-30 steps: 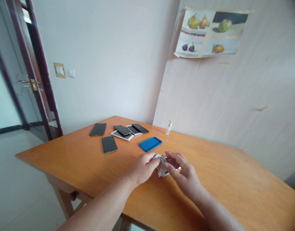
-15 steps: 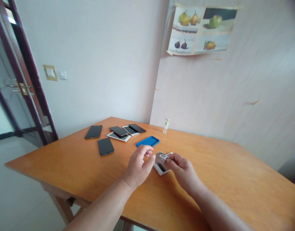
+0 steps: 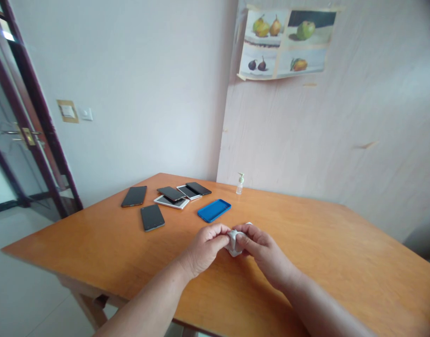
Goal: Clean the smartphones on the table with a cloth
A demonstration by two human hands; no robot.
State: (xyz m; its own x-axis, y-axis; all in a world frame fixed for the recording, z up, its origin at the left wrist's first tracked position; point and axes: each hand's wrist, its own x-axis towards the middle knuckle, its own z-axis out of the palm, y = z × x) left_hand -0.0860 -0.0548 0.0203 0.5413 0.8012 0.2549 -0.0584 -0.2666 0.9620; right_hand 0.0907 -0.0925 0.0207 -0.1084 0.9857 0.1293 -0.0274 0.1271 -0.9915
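Observation:
Between my two hands is a small crumpled whitish wipe; whether it is cloth or paper I cannot tell. My left hand pinches its left edge between thumb and fingers. The thumb and fingers of my right hand are closed on its right side. Beneath them, a white phone lies on the table, mostly hidden by the hands and the wipe. Just beyond my left hand rests an empty blue phone case, its open side up.
Several phones lie at the back left of the wooden table: a dark one nearest, another dark one at the edge, and an overlapping group. A small clear pump bottle stands near the wall.
My left hand has come in to the right and closed on the wipe, which only my right hand held before. The wipe now covers more of the white phone. The view has shifted slightly.

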